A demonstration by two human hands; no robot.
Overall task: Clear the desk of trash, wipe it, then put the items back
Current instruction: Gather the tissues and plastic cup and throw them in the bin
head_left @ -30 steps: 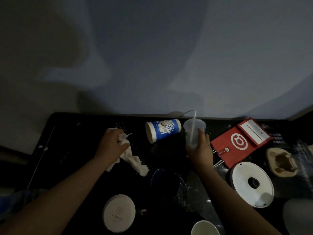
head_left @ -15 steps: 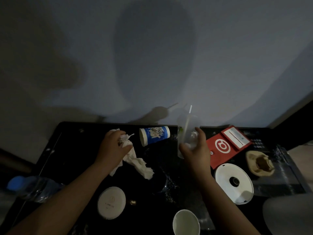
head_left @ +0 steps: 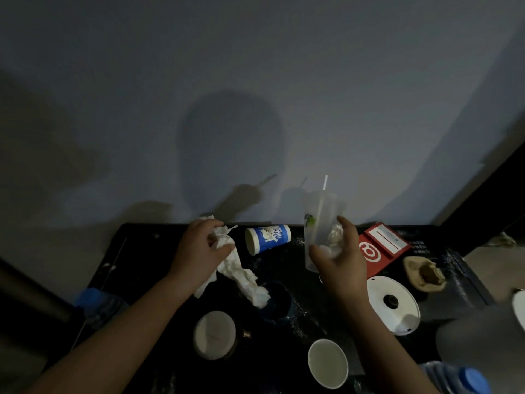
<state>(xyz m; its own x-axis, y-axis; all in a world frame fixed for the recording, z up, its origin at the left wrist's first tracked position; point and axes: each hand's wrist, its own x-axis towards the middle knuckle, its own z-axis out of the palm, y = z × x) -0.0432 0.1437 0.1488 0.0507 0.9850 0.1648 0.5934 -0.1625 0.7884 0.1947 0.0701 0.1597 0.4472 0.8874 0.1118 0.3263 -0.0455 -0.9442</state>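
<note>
At the far left edge we see a water bottle [head_left: 99, 305] with a blue cap, lying by the desk's corner. Our left hand [head_left: 199, 251] curls around a crumpled white tissue [head_left: 241, 274], whose loose tail trails down onto the desk towards a dark blue bowl [head_left: 277, 305]; we cannot make out the bowl's contents. Nearer us sits a round white lid [head_left: 214, 335]. A blue paper cup [head_left: 268, 238] lies on its side, mouth towards the left.

Our right hand [head_left: 338, 260] wraps around a clear plastic cup [head_left: 319, 220], held upright above the desk, with a white straw [head_left: 324, 184] standing in it and a white wad showing through its wall. Below it a white paper cup [head_left: 328, 364] stands open. To the right are a red box [head_left: 380, 248], a white disc [head_left: 393, 305], a brown crumpled wrapper [head_left: 424, 273] and another blue-capped bottle [head_left: 460, 378].

The black desk [head_left: 136, 251] is speckled with crumbs and stands against a grey wall [head_left: 255, 81] in a dim room.
</note>
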